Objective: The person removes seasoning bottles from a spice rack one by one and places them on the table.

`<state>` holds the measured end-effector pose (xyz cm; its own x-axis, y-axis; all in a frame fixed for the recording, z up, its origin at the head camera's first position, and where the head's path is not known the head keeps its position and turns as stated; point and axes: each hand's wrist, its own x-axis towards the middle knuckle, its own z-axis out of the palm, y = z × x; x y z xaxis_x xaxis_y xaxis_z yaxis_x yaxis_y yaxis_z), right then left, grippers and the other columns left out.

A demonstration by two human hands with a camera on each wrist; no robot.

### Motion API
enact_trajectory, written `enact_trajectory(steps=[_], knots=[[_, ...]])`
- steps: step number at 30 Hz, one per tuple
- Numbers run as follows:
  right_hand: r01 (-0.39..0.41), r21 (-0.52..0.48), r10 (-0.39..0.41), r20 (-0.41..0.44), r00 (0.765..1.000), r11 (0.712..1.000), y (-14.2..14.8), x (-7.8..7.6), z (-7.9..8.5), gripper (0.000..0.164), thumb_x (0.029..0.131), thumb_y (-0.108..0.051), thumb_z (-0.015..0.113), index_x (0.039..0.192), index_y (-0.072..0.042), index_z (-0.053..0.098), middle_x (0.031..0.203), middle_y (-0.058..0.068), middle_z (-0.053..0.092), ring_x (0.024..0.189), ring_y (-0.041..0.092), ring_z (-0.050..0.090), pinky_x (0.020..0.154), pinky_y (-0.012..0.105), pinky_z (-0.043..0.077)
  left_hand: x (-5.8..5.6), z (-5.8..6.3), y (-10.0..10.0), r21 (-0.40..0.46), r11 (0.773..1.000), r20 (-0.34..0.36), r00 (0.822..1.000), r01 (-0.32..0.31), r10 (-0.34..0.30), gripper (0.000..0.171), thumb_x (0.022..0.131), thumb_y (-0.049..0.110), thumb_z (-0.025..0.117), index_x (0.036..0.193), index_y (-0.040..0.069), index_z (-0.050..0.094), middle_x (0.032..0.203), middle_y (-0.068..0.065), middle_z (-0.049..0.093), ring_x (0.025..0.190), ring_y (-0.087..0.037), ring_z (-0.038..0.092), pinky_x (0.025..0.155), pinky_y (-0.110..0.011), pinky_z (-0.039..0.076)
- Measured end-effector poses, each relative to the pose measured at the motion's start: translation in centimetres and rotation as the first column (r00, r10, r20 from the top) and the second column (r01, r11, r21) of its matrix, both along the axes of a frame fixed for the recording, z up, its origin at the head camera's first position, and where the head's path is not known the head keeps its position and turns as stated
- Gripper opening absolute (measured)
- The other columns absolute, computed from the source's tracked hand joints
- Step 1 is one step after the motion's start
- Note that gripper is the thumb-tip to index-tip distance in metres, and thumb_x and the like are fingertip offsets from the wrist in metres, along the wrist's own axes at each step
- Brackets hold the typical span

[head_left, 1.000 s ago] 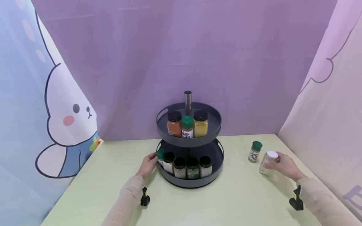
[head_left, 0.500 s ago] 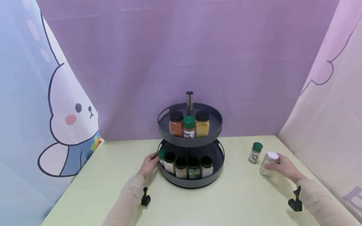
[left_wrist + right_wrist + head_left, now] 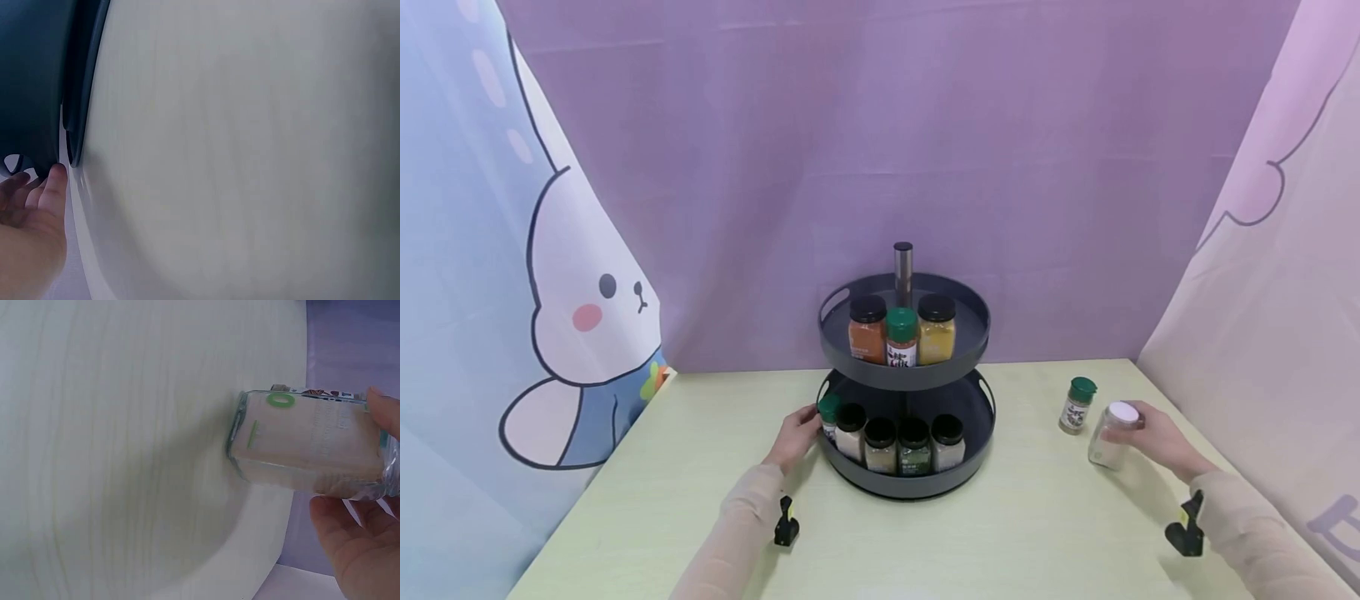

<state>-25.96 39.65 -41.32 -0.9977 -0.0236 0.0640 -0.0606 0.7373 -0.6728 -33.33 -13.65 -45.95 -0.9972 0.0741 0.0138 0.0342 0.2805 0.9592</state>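
Observation:
My left hand (image 3: 793,439) is at the left side of the lower tray (image 3: 904,486) of a dark two-tier turntable rack. In the left wrist view its thumb and fingers grip the tray's edge beside the handle cutout. My right hand (image 3: 1161,437) holds a clear glass spice jar (image 3: 1105,450) with a white lid and pale contents, over the table's right side. Thumb and fingers pinch it from opposite sides near the lid; the jar leans slightly. Close beside it stands a smaller green-capped spice bottle (image 3: 1077,407).
The lower tray carries several black-lidded jars (image 3: 913,454) and a green-capped bottle (image 3: 828,410). On the upper tray (image 3: 842,354) stand an orange jar (image 3: 867,340), a green-capped bottle (image 3: 902,337) and a yellow jar (image 3: 937,340). A steel post (image 3: 903,271) rises behind them; a purple curtain (image 3: 880,150) hangs at the back.
The head view has shifted a little. My right fingers sit slightly higher on the jar, and my left hand stays at the lower tray.

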Motion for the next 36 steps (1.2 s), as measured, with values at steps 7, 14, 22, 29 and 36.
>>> enact_trajectory(steps=[7, 14, 22, 29, 36], knots=[[0.013, 0.068, -0.007, -0.084, 0.996, 0.998, -0.4, -0.1, 1.1, 0.06, 0.086, -0.027, 0.062, 0.126, 0.013, 0.041, 0.12, 0.035, 0.049, 0.105, 0.045, 0.051, 0.077, 0.043, 0.05, -0.2, -0.2, 0.0, 0.008, 1.0, -0.004, 1.0, -0.014, 0.014, 0.047, 0.095, 0.015, 0.043, 0.134, -0.01, 0.036, 0.135, -0.028, 0.043, 0.122, -0.036, 0.046, 0.101, -0.042, 0.041], [-0.014, 0.058, 0.023, -0.173, 0.985, 0.998, -1.0, -0.3, 2.8, 0.053, 0.091, -0.028, 0.056, 0.124, 0.012, 0.044, 0.122, 0.035, 0.048, 0.11, 0.051, 0.048, 0.086, 0.056, 0.045, -0.2, -0.3, 0.0, 0.012, 1.0, -0.001, 1.0, -0.023, 0.023, 0.046, 0.095, 0.015, 0.043, 0.135, -0.01, 0.036, 0.135, -0.028, 0.043, 0.122, -0.036, 0.046, 0.101, -0.042, 0.041], [-0.033, 0.049, 0.042, -0.205, 0.978, 0.998, -2.5, 0.0, 5.1, 0.052, 0.092, -0.03, 0.055, 0.125, 0.009, 0.046, 0.123, 0.032, 0.05, 0.111, 0.049, 0.048, 0.09, 0.056, 0.043, -0.3, -0.3, 0.0, 0.001, 1.0, 0.002, 1.0, -0.029, 0.029, 0.046, 0.095, 0.014, 0.043, 0.134, -0.009, 0.037, 0.135, -0.028, 0.043, 0.122, -0.035, 0.046, 0.101, -0.043, 0.041], [-0.084, -0.007, 0.082, -0.168, 0.982, 0.996, -5.1, -0.1, 6.7, 0.06, 0.091, -0.032, 0.056, 0.131, 0.009, 0.038, 0.127, 0.031, 0.047, 0.116, 0.047, 0.046, 0.094, 0.052, 0.041, -0.3, -0.1, 0.0, -0.008, 0.999, 0.004, 0.999, -0.036, 0.036, 0.047, 0.095, 0.014, 0.043, 0.135, -0.009, 0.037, 0.135, -0.027, 0.043, 0.122, -0.035, 0.046, 0.101, -0.042, 0.041], [-0.15, -0.02, 0.145, -0.173, 0.974, 0.988, -7.9, -0.5, 6.5, 0.059, 0.089, -0.03, 0.06, 0.13, 0.008, 0.041, 0.127, 0.028, 0.049, 0.114, 0.043, 0.049, 0.095, 0.05, 0.042, 0.0, -0.2, 0.0, -0.003, 1.0, -0.008, 1.0, -0.024, 0.024, 0.046, 0.094, 0.013, 0.042, 0.134, -0.01, 0.037, 0.133, -0.029, 0.044, 0.12, -0.033, 0.047, 0.1, -0.041, 0.042]])
